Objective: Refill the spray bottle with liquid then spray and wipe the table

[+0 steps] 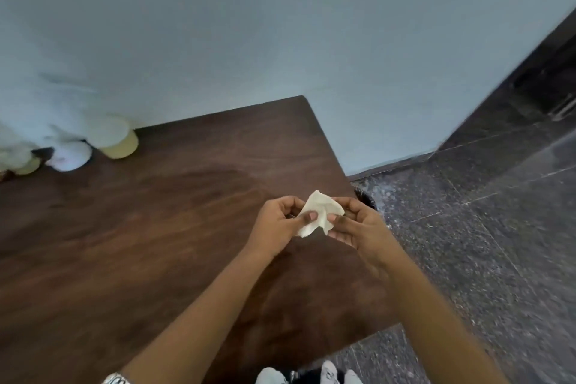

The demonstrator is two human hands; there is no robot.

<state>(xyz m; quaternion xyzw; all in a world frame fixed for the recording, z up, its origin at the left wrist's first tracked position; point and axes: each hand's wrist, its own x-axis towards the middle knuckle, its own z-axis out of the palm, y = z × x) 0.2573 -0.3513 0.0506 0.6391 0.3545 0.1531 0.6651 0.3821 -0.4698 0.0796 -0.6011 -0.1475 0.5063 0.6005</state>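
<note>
**Getting the cloth ready for wiping**

The little white cloth (318, 212) is hanging in the air over the right side of the bench (156, 227), at about three o'clock from the bench's middle. The left hand (277, 224) is pinching the cloth's left edge with thumb and fingers. The right hand (358, 227) is pinching its right edge the same way. The cloth is looking crumpled between them and is not touching the wood.

I think the wiping step is the one going on, and the hands seem to be opening or folding the cloth. Next, the cloth is going to need shaping into a flat pad. Then it needs pressing down on the bench and rubbing across the wood. I cannot tell if the wood is wet.

At ten o'clock, some blurry pale things (115, 137) are standing at the bench's back edge, by the wall (280, 25). I cannot tell if one is the spray bottle. The dark floor (467, 227) is lying at three o'clock.
</note>
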